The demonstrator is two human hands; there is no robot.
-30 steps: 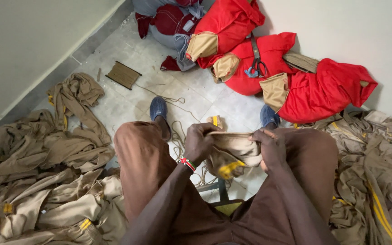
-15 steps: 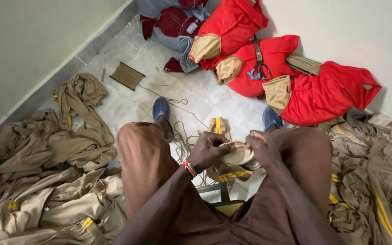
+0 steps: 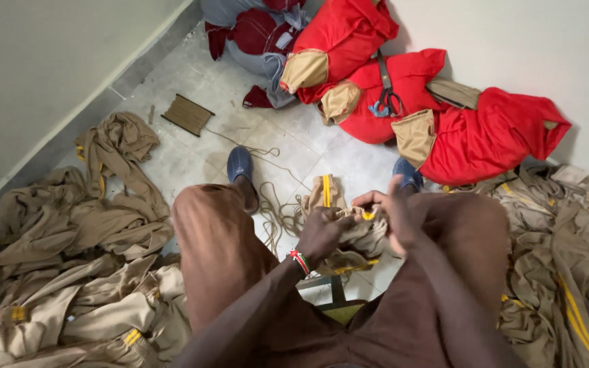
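Fingers (image 3: pixel 369 200) of both hands pinched on the bunched khaki garment (image 3: pixel 349 225) held over the lap, between the knees. Seemingly mid-threading of cord (image 3: pixel 277 211) through the waistband. Next: firm grip with left hand (image 3: pixel 325 232), steady pull by right hand (image 3: pixel 397 218).

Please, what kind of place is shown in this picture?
Probably a small tailoring or garment workroom: piles of khaki garments on the tiled floor, red garments with scissors on top, and a bundle of cord.
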